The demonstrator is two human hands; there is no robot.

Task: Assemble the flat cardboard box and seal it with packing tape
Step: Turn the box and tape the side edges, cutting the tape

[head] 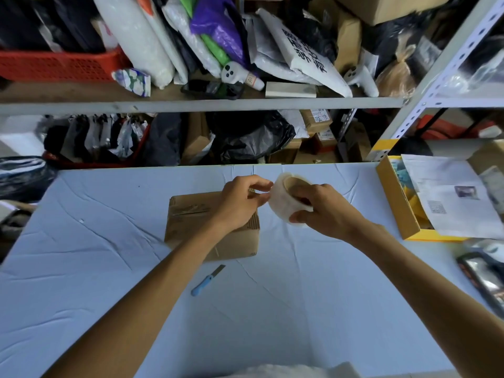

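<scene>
Picking at the tape end over the folded box

The right hand (324, 211) had its grip clamped round the packing tape roll (286, 205), held above the surface (109, 268) just right of the cardboard box (188, 222), which sat closed at mid-surface. The left hand (240, 203) pinched at the roll's left edge, apparently freeing the end. Sealing looked barely begun. Next, a strip would need drawing out along the top seam, with the blue knife (207, 281) lying near for cutting.
</scene>
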